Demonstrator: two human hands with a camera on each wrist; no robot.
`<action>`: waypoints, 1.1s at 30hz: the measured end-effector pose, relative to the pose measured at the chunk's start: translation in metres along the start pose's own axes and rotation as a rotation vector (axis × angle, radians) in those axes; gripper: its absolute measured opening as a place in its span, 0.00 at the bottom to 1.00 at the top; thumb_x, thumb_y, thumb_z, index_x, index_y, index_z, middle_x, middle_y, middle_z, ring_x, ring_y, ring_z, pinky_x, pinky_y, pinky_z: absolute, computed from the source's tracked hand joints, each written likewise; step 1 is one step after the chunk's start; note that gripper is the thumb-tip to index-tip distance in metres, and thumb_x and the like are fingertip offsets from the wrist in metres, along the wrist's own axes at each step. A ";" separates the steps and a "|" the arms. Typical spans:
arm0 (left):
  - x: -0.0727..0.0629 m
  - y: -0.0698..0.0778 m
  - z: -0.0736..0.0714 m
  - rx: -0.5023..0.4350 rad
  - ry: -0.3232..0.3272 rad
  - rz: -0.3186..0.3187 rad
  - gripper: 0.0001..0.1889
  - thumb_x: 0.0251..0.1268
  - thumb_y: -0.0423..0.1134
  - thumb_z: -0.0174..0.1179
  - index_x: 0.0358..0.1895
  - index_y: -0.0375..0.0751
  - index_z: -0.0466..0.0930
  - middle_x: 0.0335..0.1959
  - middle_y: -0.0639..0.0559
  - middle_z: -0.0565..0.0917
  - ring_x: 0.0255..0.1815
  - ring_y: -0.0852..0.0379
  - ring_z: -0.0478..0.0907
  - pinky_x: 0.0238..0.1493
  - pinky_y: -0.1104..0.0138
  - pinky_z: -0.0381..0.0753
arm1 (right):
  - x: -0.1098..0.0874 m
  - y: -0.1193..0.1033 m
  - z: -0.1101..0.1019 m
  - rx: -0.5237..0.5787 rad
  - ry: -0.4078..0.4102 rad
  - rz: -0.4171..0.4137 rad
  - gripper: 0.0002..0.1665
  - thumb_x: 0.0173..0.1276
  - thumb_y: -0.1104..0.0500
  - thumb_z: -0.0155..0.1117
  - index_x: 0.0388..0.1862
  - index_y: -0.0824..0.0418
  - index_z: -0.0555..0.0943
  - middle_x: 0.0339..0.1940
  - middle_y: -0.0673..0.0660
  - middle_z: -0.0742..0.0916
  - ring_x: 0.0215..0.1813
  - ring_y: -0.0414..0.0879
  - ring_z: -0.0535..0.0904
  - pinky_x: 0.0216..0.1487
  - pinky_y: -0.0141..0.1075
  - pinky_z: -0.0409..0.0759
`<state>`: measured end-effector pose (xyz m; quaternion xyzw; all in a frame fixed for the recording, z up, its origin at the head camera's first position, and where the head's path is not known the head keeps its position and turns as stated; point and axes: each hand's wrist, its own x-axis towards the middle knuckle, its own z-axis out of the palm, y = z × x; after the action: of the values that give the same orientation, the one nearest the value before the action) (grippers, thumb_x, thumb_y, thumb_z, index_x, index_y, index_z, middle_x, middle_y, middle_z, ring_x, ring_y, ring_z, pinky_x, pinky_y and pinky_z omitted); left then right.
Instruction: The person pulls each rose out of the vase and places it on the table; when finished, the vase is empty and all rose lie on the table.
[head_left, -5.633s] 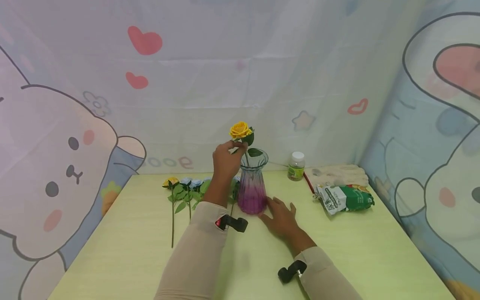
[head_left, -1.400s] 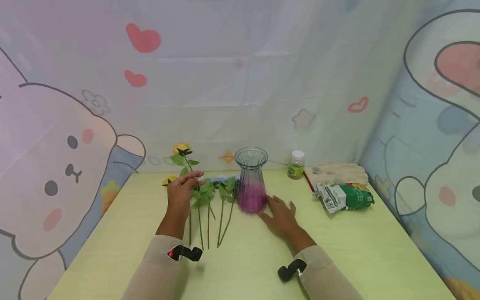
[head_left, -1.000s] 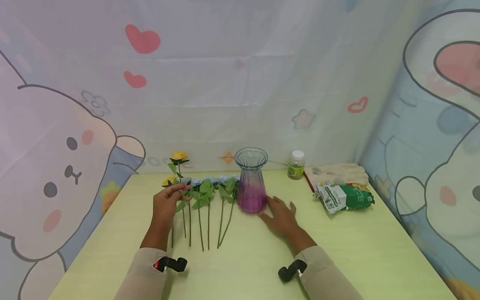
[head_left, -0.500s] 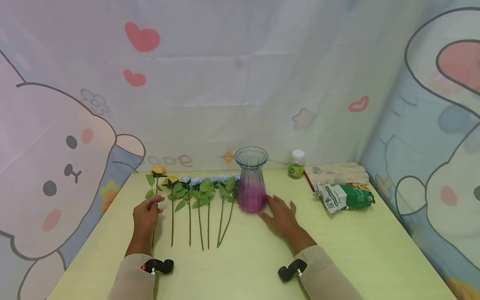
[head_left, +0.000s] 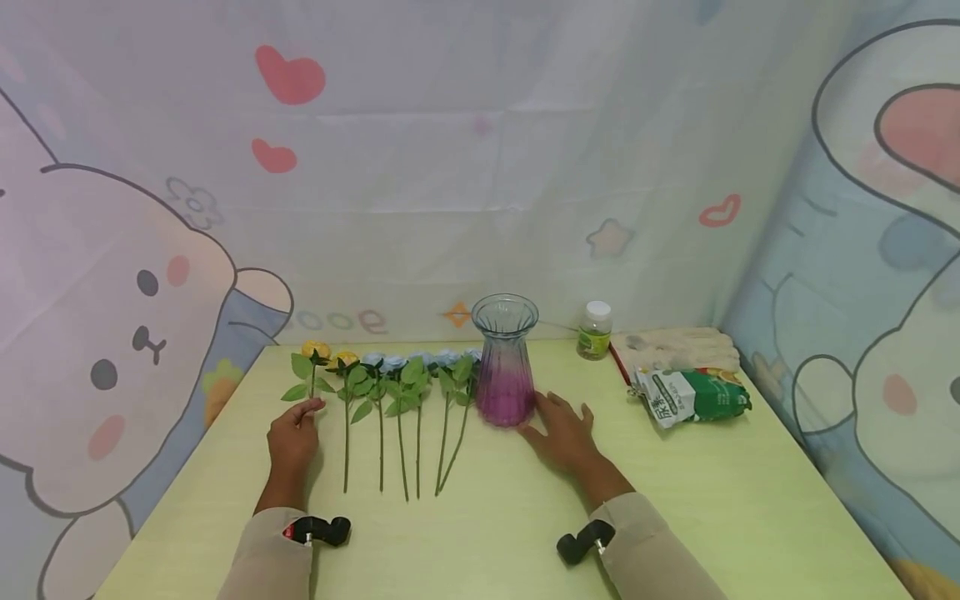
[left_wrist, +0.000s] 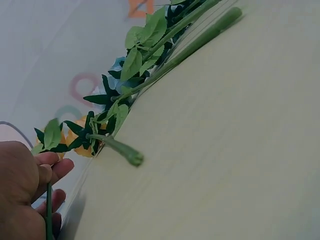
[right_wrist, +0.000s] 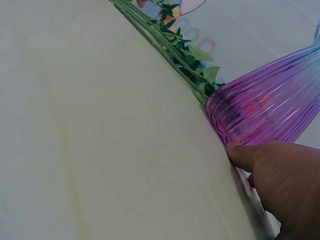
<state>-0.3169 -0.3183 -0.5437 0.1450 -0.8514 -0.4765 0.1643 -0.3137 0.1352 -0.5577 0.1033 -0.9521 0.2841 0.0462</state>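
Note:
At the left end of a row of artificial flowers, my left hand [head_left: 293, 437] pinches the green stem of a yellow rose [head_left: 316, 349]. In the left wrist view that stem [left_wrist: 49, 212] runs down past the palm from between thumb and fingers. Beside it on the table lie another yellow rose [head_left: 345, 360] and several pale blue roses [head_left: 393, 363], blooms toward the back. A ribbed glass vase [head_left: 504, 379], clear blue above and purple below, stands upright with no flower in it. My right hand [head_left: 562, 433] rests at its base, fingers relaxed, thumb [right_wrist: 243, 154] against the glass.
Behind the vase on the right stands a white-capped jar [head_left: 595, 331]. A red pen-like stick [head_left: 620, 363], a pale knitted glove [head_left: 678, 348] and a green-and-white snack bag [head_left: 693, 395] lie farther right. A printed cloth [head_left: 420, 167] hangs behind the table [head_left: 480, 542].
The yellow rose was over the vase's mouth; my left hand has carried it left and lowered it to the row's left end. My right hand has stayed at the vase's base.

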 end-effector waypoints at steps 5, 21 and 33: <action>-0.002 0.000 -0.002 0.041 -0.052 -0.017 0.21 0.90 0.33 0.44 0.71 0.34 0.82 0.76 0.31 0.78 0.83 0.31 0.68 0.82 0.38 0.66 | 0.000 0.000 0.001 -0.006 -0.002 0.000 0.44 0.82 0.39 0.63 0.88 0.57 0.66 0.84 0.57 0.76 0.89 0.59 0.63 0.84 0.78 0.41; -0.003 -0.008 0.003 0.028 0.064 0.045 0.16 0.87 0.34 0.53 0.63 0.32 0.87 0.64 0.29 0.87 0.72 0.29 0.79 0.72 0.38 0.77 | -0.002 -0.002 -0.001 -0.013 0.001 0.002 0.44 0.82 0.39 0.63 0.88 0.58 0.66 0.84 0.58 0.76 0.89 0.59 0.64 0.84 0.78 0.41; -0.007 0.000 -0.001 0.097 -0.018 0.032 0.20 0.85 0.33 0.54 0.71 0.33 0.81 0.72 0.27 0.80 0.79 0.28 0.72 0.79 0.35 0.70 | -0.002 -0.003 -0.003 -0.005 -0.003 -0.004 0.44 0.83 0.40 0.63 0.88 0.58 0.66 0.85 0.58 0.76 0.89 0.60 0.63 0.84 0.78 0.40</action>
<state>-0.3106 -0.3164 -0.5447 0.1348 -0.8773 -0.4331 0.1568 -0.3109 0.1353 -0.5540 0.1057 -0.9526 0.2815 0.0459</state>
